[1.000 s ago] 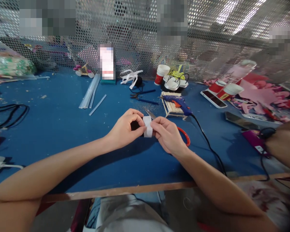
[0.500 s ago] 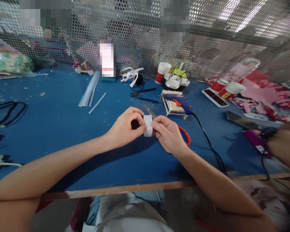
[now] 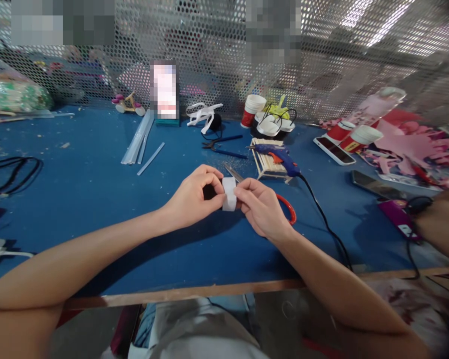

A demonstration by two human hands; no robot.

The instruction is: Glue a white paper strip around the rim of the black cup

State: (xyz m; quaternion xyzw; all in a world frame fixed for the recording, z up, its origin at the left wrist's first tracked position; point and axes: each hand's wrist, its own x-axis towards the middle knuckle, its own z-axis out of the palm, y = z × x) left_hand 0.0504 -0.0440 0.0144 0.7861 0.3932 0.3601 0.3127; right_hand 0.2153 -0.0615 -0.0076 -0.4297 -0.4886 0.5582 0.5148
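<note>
Between my two hands, above the table, is a small dark piece (image 3: pixel 209 192) with a white fabric-like strip (image 3: pixel 229 194) across it. My left hand (image 3: pixel 192 197) curls closed round the dark piece, thumb and fingertips at the strip's left edge. Thumb and fingers of my right hand (image 3: pixel 260 204) pinch the strip's right edge. What the dark piece is cannot be made out, as fingers cover much of it. Scissors with a red handle (image 3: pixel 289 209) lie behind and partly under my right hand, their blades pointing away to the left.
Beyond my hands, a blue glue gun (image 3: pixel 279 155) rests on a small wooden-stick stand (image 3: pixel 264 162), beside pliers (image 3: pixel 224 145). Clear glue sticks (image 3: pixel 138 139) lie left of a phone (image 3: pixel 165 92). Paper cups (image 3: pixel 252 109) and pink scraps stand rightward; another person's arm (image 3: pixel 441 224) is at right.
My hands and the white strip hold almost the same place. Only a very slight shift of the view shows.
</note>
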